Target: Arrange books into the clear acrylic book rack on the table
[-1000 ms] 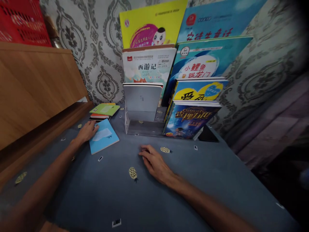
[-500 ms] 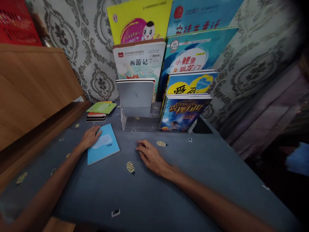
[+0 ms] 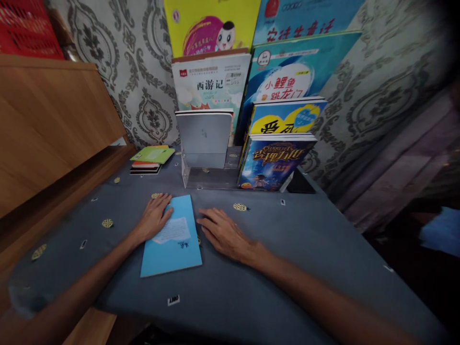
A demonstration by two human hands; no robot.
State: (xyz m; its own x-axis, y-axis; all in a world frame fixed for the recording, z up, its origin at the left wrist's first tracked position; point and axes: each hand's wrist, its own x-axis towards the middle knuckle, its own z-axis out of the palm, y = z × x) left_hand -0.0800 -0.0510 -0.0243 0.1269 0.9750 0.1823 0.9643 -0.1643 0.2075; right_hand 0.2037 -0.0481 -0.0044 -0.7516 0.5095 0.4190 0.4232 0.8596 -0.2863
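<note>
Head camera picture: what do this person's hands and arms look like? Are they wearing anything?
The left hand and right hand are bare, with slim fingers. The left forearm and right forearm are bare too, with no sleeves showing. I see no gloves, watch or bracelet.

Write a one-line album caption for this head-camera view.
Left hand rests on a blue notebook, right hand beside it, before an acrylic rack of books.

Before me lies a thin sky-blue exercise book, flat on the worktop, slightly askew, its white label patch facing up.
</note>
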